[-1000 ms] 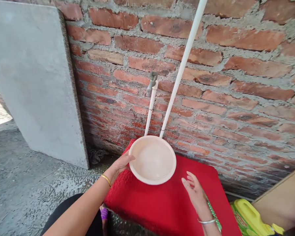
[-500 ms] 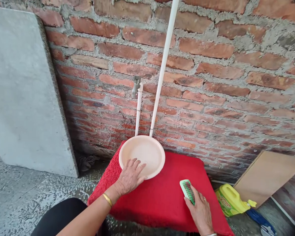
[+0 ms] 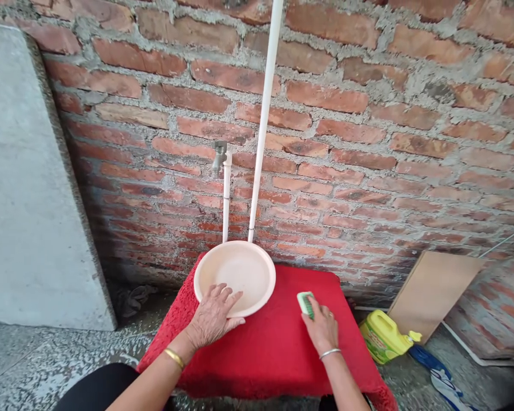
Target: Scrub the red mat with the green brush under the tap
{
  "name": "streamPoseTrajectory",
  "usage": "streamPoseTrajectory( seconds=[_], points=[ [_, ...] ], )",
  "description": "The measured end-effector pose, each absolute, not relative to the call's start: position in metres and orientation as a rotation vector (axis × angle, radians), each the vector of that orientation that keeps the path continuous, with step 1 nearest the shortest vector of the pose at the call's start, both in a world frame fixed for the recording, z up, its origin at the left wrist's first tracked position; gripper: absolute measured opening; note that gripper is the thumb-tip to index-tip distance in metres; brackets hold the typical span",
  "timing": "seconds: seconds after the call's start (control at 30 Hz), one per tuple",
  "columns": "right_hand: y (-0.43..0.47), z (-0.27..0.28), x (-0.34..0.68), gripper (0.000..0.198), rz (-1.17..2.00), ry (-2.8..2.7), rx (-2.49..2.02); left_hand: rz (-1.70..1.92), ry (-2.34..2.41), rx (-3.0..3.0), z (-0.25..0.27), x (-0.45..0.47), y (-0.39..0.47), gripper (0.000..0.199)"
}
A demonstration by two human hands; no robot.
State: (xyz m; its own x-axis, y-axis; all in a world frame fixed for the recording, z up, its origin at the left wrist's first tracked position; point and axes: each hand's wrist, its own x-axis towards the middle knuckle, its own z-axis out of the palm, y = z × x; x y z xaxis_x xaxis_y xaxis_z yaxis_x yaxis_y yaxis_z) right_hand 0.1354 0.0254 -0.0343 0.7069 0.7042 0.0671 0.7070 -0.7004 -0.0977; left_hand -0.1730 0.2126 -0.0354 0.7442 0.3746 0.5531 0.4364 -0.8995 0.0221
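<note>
A pale pink plastic basin (image 3: 244, 273) stands on a red cloth (image 3: 278, 348) with a fluffy edge, spread over a low support. My left hand (image 3: 212, 319) lies at the basin's near rim, fingers spread over the inside and thumb pointing out over the cloth; whether it presses on the rim I cannot tell. In my right hand (image 3: 323, 328), above the cloth to the right of the basin, is a light green scrubbing brush (image 3: 303, 303). My fingers wrap around it and cover part of it.
Behind the cloth rises a brick wall (image 3: 325, 131) with a tap (image 3: 219, 155) and a white pipe (image 3: 263, 120). A grey slab (image 3: 29, 188) leans at left. At right are a yellow jug (image 3: 385, 337), a brown board (image 3: 432, 291) and flip-flops (image 3: 443, 379). The floor (image 3: 68, 354) is wet.
The view has shifted somewhat to the right. My right hand has turned the brush, so fewer of its bristles show, and more of the right forearm is visible. My left hand stays at the basin.
</note>
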Motion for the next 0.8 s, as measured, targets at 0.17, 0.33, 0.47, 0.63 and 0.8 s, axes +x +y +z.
streamPoseTrajectory(
  seconds=[0.17, 0.33, 0.47, 0.63, 0.8],
  points=[
    [-0.031, -0.052, 0.186, 0.058, -0.183, -0.806, -2.875, -0.934, -0.664, -2.808, -0.04, -0.169, 0.214, 0.061],
    [-0.04, -0.065, 0.16, 0.056, -0.343, -0.897, -2.793, -0.922, -0.688, -2.865, -0.031, -0.169, 0.212, 0.062],
    [-0.034, -0.057, 0.151, 0.057, -0.322, -0.841, -2.827, -0.863, -0.748, -2.962, -0.019, -0.168, 0.21, 0.064],
    [-0.032, -0.059, 0.154, 0.058, -0.345, -0.854, -2.862, -0.837, -0.785, -3.033, -0.017, -0.165, 0.21, 0.065],
    [-0.03, -0.062, 0.153, 0.057, -0.407, -0.866, -2.866, -0.882, -0.806, -3.045, -0.02, -0.164, 0.209, 0.064]
  ],
)
